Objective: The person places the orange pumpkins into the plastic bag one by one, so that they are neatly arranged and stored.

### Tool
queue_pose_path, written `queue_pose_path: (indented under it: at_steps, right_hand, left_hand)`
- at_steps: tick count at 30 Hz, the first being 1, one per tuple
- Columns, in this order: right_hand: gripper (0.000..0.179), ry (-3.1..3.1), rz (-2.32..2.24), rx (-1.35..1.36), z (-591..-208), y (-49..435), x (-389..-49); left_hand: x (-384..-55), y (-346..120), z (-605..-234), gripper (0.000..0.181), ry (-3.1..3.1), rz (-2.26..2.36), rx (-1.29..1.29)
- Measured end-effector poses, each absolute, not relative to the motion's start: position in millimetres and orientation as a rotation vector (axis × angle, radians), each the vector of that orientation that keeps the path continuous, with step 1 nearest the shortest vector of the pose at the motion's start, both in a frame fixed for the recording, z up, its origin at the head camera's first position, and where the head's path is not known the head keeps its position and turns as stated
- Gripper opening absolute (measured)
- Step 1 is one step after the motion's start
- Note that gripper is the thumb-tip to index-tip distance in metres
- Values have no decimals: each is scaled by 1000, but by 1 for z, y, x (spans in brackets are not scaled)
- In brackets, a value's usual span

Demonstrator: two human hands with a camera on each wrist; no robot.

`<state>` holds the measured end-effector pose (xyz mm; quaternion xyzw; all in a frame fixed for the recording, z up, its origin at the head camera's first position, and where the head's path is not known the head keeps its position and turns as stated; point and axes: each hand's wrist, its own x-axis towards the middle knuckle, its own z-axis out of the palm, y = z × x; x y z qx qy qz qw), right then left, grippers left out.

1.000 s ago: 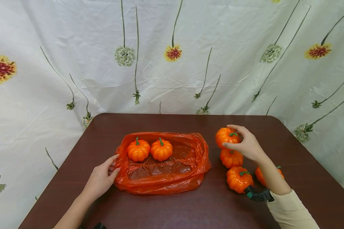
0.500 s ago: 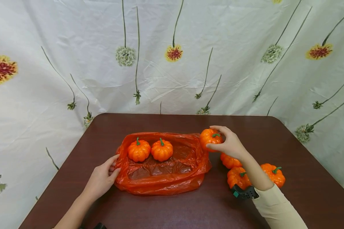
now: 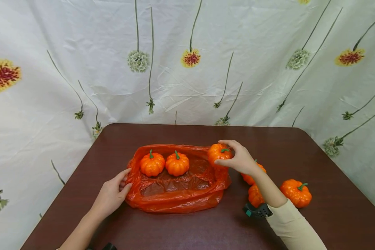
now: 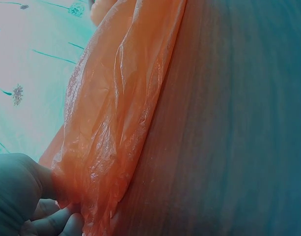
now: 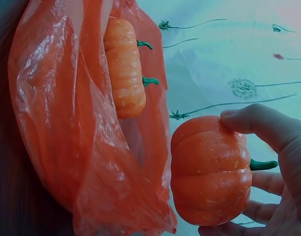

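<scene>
An orange-red plastic bag (image 3: 172, 203) lies with its mouth spread wide on the table. Two small pumpkins (image 3: 177, 166) with green stems sit side by side in its left half. At the bag's left side, my left hand (image 3: 111, 192) pinches the rim; in the left wrist view the thin film (image 4: 108, 118) bunches between thumb and fingers. My right hand (image 3: 242, 160) grips another pumpkin (image 3: 218, 154) between thumb and fingers, over the bag's right rim. In the right wrist view this pumpkin (image 5: 209, 172) is tilted sideways, its stem toward the palm, just outside the bag's opening.
Right of the bag, a pumpkin (image 3: 296, 193) rests on the dark brown table (image 3: 181, 231). Two more pumpkins, one of them (image 3: 255, 196) partly behind the right forearm, lie closer to the bag. A white flowered cloth (image 3: 175, 86) hangs behind the table.
My right hand has carried its pumpkin left, from above the other loose pumpkins to over the bag's right rim. My left hand keeps its place on the bag.
</scene>
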<state>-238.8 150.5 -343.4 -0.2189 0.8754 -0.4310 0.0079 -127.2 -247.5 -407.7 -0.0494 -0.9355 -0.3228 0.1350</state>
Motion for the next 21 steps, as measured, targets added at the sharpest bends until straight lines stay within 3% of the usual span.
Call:
queue_pose_path:
  at_steps: [21]
  right_hand:
    - [70, 2738, -1214, -742, -357, 118, -243]
  left_hand:
    - [-127, -248, -408, 48, -2725, -934, -136]
